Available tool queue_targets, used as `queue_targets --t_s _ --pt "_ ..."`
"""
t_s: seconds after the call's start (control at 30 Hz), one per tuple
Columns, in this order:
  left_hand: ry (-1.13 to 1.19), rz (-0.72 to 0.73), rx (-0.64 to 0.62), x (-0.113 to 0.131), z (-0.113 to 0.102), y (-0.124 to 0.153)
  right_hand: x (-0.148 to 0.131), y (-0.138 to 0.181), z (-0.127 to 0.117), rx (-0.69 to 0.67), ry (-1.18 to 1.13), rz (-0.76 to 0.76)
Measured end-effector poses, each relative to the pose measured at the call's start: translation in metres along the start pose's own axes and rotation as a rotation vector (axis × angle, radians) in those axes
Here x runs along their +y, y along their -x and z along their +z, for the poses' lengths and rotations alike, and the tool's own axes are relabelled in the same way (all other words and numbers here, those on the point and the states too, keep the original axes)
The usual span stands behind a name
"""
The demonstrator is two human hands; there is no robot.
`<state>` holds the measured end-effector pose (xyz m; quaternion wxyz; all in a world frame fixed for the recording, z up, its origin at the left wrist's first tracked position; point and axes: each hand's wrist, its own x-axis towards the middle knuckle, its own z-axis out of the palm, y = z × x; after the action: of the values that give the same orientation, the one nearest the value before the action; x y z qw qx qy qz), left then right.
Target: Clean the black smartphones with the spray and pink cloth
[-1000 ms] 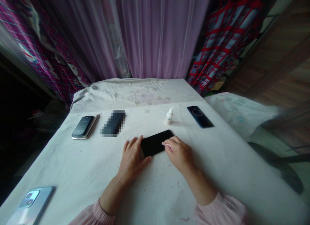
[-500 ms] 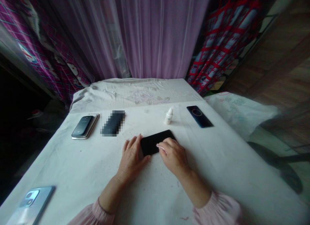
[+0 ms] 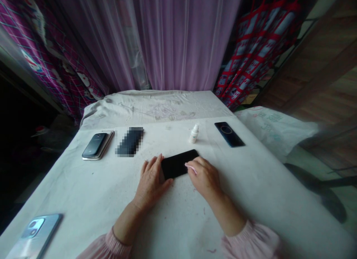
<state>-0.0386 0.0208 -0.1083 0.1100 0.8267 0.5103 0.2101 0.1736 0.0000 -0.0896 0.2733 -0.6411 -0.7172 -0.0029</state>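
A black smartphone [image 3: 175,164] lies flat, screen up, on the white-covered table [image 3: 111,203] in front of me. My left hand [image 3: 151,180] grips its left end, fingers at the far edge and thumb at the near one. Over the phone's right end, my right hand [image 3: 205,176] is closed around a small pink cloth [image 3: 191,167], only a strip of which shows. The cloth seems to touch the screen, and the hand hides that corner of the phone. Just beyond the phone stands a small white spray bottle [image 3: 193,134].
Stacked phones [image 3: 95,145] lie at the left, beside a pixelated dark object [image 3: 130,142]. A dark blue phone [image 3: 229,134] is at the right, and a light blue phone [image 3: 36,235] at the near left corner. Purple curtains [image 3: 184,39] hang behind the table.
My right hand has slid a little to the right across the screen with the pink cloth. The left hand and the phone are nearly where they were.
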Motion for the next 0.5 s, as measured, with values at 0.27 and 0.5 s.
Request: queue_targets --t_s 0.27,0.5 --pt "0.007 -0.013 -0.016 0.001 -0.001 0.0 0.0 -0.003 -0.004 -0.035 0.001 -0.004" --pt "0.012 -0.024 -0.047 0.001 -0.003 -0.001 0.024 -0.004 -0.01 0.001 0.075 0.12"
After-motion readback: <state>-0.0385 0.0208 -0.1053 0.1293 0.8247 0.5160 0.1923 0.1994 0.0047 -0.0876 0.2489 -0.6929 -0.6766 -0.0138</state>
